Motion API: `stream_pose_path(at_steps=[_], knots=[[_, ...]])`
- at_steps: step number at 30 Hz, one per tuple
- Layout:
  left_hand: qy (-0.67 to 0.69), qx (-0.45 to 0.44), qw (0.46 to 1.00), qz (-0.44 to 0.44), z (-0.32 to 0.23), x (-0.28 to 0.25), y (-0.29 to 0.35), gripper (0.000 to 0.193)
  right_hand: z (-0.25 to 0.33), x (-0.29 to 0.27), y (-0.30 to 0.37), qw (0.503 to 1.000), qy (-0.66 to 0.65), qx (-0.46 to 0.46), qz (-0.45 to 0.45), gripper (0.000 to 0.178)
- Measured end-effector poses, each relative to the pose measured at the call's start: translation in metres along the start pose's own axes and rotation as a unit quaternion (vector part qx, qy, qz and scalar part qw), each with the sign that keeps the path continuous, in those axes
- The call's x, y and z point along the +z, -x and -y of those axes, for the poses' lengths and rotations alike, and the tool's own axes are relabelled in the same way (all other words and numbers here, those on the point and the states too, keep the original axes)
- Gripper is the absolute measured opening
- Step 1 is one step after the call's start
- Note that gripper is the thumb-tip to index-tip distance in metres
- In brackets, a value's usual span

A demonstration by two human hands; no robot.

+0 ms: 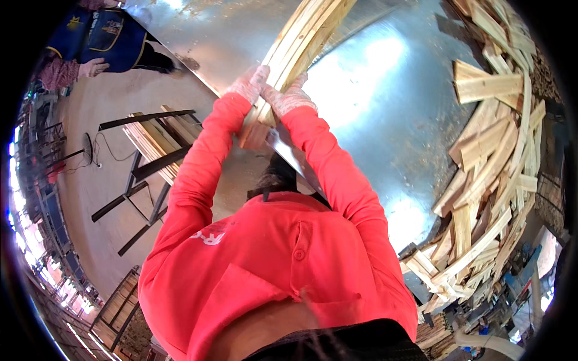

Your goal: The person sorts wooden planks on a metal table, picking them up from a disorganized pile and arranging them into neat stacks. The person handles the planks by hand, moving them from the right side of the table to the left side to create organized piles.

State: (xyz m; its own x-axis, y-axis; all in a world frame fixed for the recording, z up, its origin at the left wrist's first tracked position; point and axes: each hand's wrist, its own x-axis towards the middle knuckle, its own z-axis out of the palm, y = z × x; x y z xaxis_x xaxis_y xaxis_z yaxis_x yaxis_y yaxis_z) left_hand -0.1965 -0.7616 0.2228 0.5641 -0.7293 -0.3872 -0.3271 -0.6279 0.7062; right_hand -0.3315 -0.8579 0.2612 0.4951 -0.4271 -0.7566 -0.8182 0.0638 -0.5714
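Observation:
A bundle of long, pale wooden boards (306,41) runs from in front of my body away to the top edge of the view. My left hand (248,85), in a light glove, presses on the bundle's left side. On its right side my right hand (290,98), gloved too, grips the same boards. Both hands are closed around the stack near its close end, and the undersides of the fingers are hidden. The boards' cut ends (253,136) stick out toward me between my wrists. Beneath lies a shiny metal tabletop (385,114).
A large heap of loose wooden pieces (484,150) covers the table's right side. To the left, a black metal rack (158,163) holds more boards. A stand fan (88,148) is beyond it. At the upper left stands another person (108,33) in a dark blue apron.

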Motion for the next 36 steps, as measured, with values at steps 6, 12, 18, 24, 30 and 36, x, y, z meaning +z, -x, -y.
stream_pose_path(at_steps=[6,12,18,24,30,36], knots=[[-0.212,-0.088,0.973,0.0,0.0,-0.093,-0.076,0.097,0.024,0.054,-0.097,0.935,-0.303,-0.181,0.044,0.082],[-0.184,-0.1,0.978,-0.028,-0.02,-0.104,-0.078,0.088,-0.051,0.041,-0.07,0.866,-0.424,-0.075,-0.256,0.048],[-0.411,-0.103,0.905,-0.04,0.028,-0.13,-0.082,0.077,-0.102,-0.022,0.015,0.814,-0.488,-0.042,-0.311,0.046],[-0.08,0.291,0.952,0.055,-0.019,-0.015,0.004,0.049,-0.136,-0.071,0.038,0.336,-0.719,-0.469,0.388,0.058],[0.404,0.14,0.796,0.427,-0.233,0.135,0.032,0.056,-0.175,-0.07,0.097,0.555,-0.722,-0.399,0.109,0.03],[0.444,0.146,0.823,0.323,-0.326,0.226,0.046,0.049,-0.248,-0.158,0.198,0.639,-0.731,-0.235,0.043,0.064]])
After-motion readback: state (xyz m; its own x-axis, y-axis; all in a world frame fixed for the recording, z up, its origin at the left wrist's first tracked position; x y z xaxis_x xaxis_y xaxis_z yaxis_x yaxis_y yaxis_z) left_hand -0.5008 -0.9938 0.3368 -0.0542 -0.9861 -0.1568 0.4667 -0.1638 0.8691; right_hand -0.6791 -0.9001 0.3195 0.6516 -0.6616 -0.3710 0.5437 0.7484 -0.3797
